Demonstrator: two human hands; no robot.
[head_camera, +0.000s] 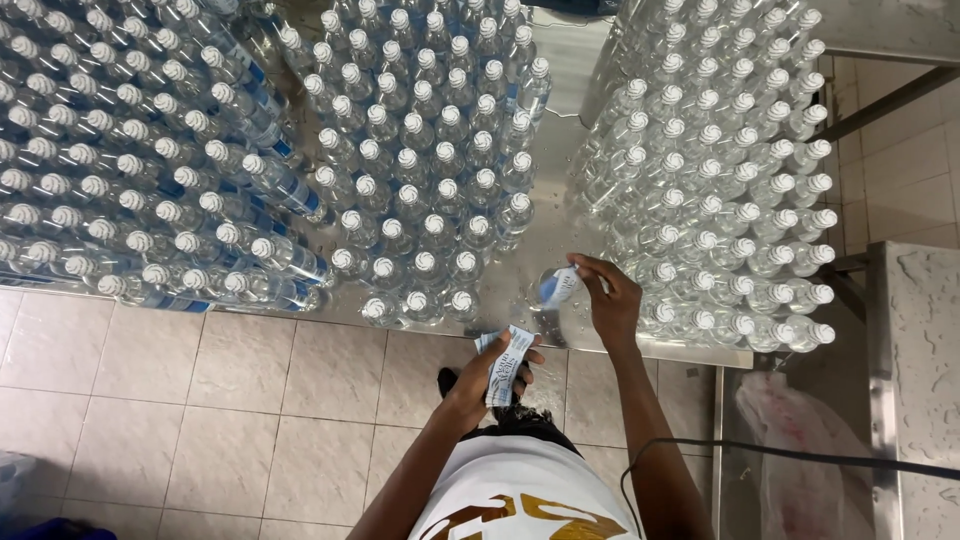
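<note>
While the right hand (612, 300) closes its fingers around 1 clear bottle (558, 288) with a blue-and-white label, held over the front edge of the steel table (560, 70), the left hand (487, 375) grips a small stack of labels (508, 362) just below it, over the tiled floor (200, 400). Dense blocks of capped bottles crowd the table: labelled ones (150, 150) at left, a middle group (420, 170), and unlabelled bottles (720, 180) touching the right hand's far side. A black cable (780, 455) crosses near the right arm.
</note>
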